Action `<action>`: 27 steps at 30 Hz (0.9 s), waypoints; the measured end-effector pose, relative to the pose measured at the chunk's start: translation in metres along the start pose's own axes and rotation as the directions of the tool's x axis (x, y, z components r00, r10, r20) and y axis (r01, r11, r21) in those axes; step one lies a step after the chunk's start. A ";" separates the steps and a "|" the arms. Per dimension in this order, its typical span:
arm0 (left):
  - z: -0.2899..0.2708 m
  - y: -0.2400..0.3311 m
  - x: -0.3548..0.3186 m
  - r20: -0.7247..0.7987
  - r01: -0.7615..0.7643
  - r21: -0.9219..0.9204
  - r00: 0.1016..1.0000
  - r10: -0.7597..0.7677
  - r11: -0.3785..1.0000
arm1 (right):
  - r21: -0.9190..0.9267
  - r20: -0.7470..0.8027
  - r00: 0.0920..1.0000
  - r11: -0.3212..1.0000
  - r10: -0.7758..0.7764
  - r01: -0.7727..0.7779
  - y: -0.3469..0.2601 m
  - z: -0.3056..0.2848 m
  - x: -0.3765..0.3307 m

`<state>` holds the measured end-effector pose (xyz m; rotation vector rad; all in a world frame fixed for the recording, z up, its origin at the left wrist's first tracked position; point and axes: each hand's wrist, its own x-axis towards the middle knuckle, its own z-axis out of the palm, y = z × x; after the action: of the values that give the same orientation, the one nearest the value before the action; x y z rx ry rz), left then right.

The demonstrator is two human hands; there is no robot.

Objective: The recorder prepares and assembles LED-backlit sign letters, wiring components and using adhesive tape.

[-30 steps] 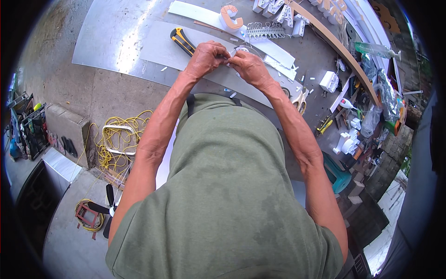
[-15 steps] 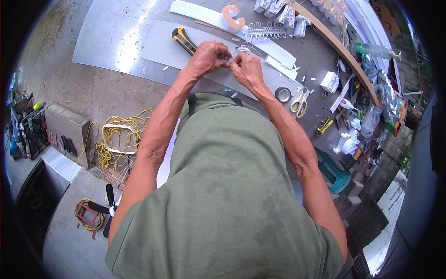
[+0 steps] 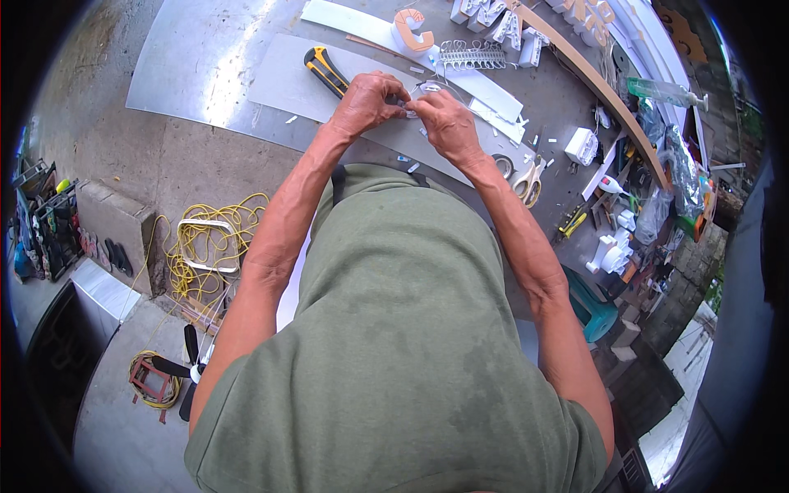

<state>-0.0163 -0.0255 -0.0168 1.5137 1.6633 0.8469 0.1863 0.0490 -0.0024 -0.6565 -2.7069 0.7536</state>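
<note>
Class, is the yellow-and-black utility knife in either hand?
No, the utility knife lies on the grey sheet beside the left hand.

Utility knife [image 3: 326, 71] is coloured yellow and black. T-shirt [image 3: 386, 271] is dyed olive green, blotched darker. Letter-shaped block [image 3: 401, 31] is faced in orange-tan, sided in white. Scissors [image 3: 530, 182] are handled in cream. Curved strip [image 3: 618, 109] is toned tan-brown, plastic stool [image 3: 598, 316] coloured teal. Tangled cord [image 3: 189, 283] is sheathed yellow; fan blades [image 3: 171, 367] are finished black; bottle [image 3: 660, 90] is tinted translucent green.
</note>
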 end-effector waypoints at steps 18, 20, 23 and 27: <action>0.005 -0.003 0.000 -0.024 0.004 0.012 1.000 -0.003 1.000 | 0.084 -0.003 0.974 0.971 -0.227 0.226 0.021 0.010 0.007; 0.004 -0.003 0.000 -0.029 -0.022 0.016 0.999 0.022 1.000 | 0.067 -0.007 0.973 0.970 -0.232 0.232 0.022 0.011 0.006; 0.004 -0.002 0.000 -0.037 -0.031 0.021 0.999 0.031 0.999 | 0.039 -0.007 0.968 0.967 -0.250 0.250 0.022 0.011 0.006; 0.003 -0.001 -0.001 -0.030 -0.033 0.017 0.999 0.033 0.999 | 0.014 -0.045 0.970 0.970 -0.241 0.241 0.019 0.011 0.005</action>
<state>-0.0140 -0.0261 -0.0191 1.5501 1.6747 0.8796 0.1847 0.0611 -0.0217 -0.3256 -2.6708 0.6945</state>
